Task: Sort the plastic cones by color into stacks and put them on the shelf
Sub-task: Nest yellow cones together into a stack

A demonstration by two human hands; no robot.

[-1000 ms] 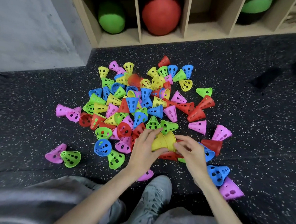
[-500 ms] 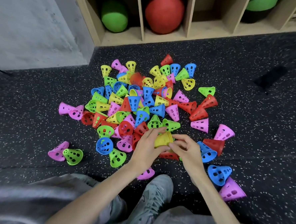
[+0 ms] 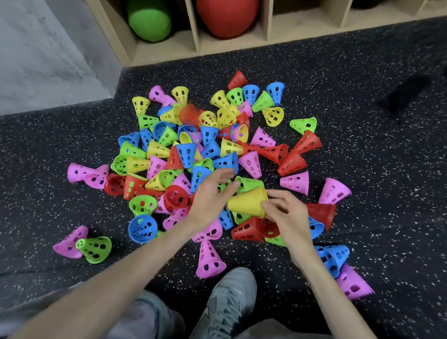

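Note:
A big pile of perforated plastic cones (image 3: 208, 147) in yellow, green, blue, red and pink lies scattered on the dark speckled floor. My right hand (image 3: 285, 215) grips a short stack of nested yellow cones (image 3: 246, 203) at its wide rim, held on its side just above the pile's near edge. My left hand (image 3: 210, 192) hovers to the left of the stack's narrow end with fingers spread and relaxed, holding nothing. A green cone (image 3: 250, 184) lies just behind the stack. The wooden shelf (image 3: 304, 32) stands at the back.
The shelf's cubbies hold a green ball (image 3: 149, 20) and a red ball (image 3: 227, 11). A grey concrete wall (image 3: 42, 40) is at the left. My grey shoe (image 3: 224, 305) and knees are at the bottom. Stray pink, green and blue cones lie at the sides.
My left hand has let go of the yellow stack and lifted away to the left with fingers spread. The right hand keeps the stack. The camera has moved closer to the pile.

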